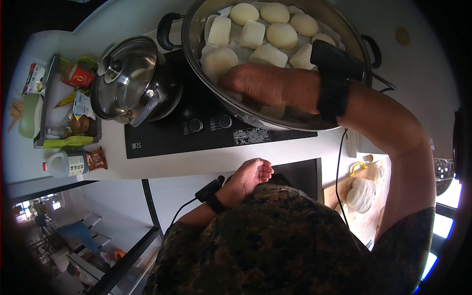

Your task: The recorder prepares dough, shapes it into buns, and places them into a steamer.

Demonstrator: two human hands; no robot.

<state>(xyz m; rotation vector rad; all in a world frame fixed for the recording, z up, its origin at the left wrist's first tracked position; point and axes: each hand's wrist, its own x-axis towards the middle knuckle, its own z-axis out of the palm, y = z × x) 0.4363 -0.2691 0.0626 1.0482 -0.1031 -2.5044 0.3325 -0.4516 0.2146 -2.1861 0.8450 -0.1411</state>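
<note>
My right hand [239, 79] reaches into a large steamer pot [191, 55] at its near left side, beside a round dough bun [221, 59]; its fingers are mostly hidden from view. Several round and block-shaped buns lie in the steamer on a pale cloth or paper liner [236, 51], among them a block-shaped one [253, 34] and a round one [282, 35]. My left hand [258, 172] is held in front of my body, below the counter's edge, palm up with curled fingers and nothing in it.
A lidded steel pot [127, 79] stands left of the steamer on the black cooktop [166, 138]. Farther left are a basket [70, 143] of packets and jars and a plastic jug [62, 165]. At right, dough [361, 195] lies on a wooden board [333, 190]. Cables hang from both wrists.
</note>
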